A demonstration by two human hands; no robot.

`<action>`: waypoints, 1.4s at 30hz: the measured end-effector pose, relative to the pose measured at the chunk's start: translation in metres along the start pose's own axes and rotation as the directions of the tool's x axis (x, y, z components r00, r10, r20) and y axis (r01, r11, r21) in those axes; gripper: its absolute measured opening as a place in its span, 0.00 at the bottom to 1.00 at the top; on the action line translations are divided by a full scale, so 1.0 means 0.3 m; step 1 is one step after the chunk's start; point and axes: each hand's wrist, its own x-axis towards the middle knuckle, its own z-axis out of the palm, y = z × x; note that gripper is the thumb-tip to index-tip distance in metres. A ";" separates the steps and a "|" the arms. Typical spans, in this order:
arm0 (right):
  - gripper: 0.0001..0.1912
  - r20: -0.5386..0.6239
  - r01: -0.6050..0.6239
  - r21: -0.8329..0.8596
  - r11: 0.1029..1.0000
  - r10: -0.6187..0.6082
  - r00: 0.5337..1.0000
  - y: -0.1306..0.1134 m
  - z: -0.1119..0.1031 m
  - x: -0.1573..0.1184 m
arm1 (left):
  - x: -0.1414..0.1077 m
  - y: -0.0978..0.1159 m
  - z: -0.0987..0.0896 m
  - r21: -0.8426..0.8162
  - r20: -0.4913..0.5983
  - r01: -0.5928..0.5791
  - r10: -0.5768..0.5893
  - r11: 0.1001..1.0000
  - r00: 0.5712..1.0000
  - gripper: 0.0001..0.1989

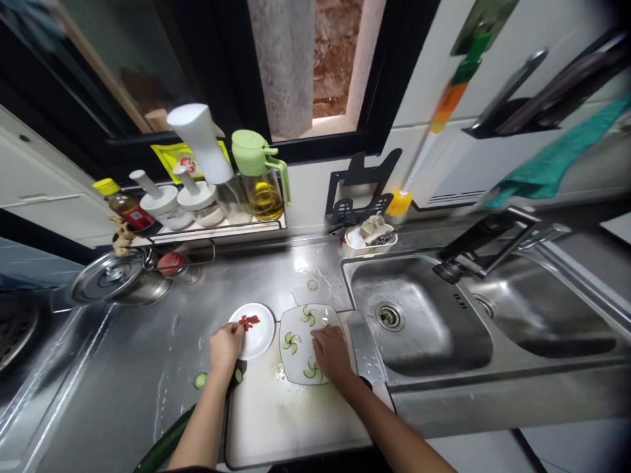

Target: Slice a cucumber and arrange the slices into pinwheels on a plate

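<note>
My left hand (pixel 227 347) is at the left rim of a small round white plate (pixel 261 343), its fingertips pinched together beside small red pieces (pixel 250 322). Whatever is between those fingers is too small to make out. Over the right side of a squarish white plate (pixel 290 362) is my right hand (pixel 331 353), fingers bent and drawn together at its surface; anything in them is hidden. Thin green-edged cucumber slices form pinwheels on this plate: one at the top (pixel 308 315), one at the left (pixel 290 342), one at the bottom (pixel 312 369), partly beside my right hand.
The squarish plate lies on a white cutting board (pixel 296 424). A whole cucumber (pixel 167 441) and a cut slice (pixel 200 380) are left of it. The double sink (pixel 419 315) is at right. A lidded pot (pixel 118 276) and a rack with an oil jug (pixel 263 190) stand behind.
</note>
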 end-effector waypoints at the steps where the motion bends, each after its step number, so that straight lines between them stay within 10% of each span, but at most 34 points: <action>1: 0.13 -0.001 0.002 -0.001 1.000 -0.002 1.000 0.000 0.002 -0.001 | -0.001 0.000 -0.001 -0.017 -0.009 -0.015 0.015 1.000 1.000 0.14; 24: 0.13 -0.066 -0.001 0.038 0.999 0.003 0.998 0.048 -0.026 -0.066 | -0.071 -0.028 0.000 -0.169 -0.047 -0.058 0.051 0.984 0.998 0.13; 35: 0.14 -0.066 -0.122 0.063 0.991 0.126 0.990 0.139 -0.098 -0.159 | -0.331 0.251 0.196 -0.551 0.036 -0.330 0.417 0.766 0.908 0.11; 42: 0.13 -0.092 -0.149 0.056 0.987 0.153 0.984 0.149 -0.086 -0.146 | -0.394 0.407 0.304 -0.427 -0.050 -0.539 0.576 0.726 0.816 0.09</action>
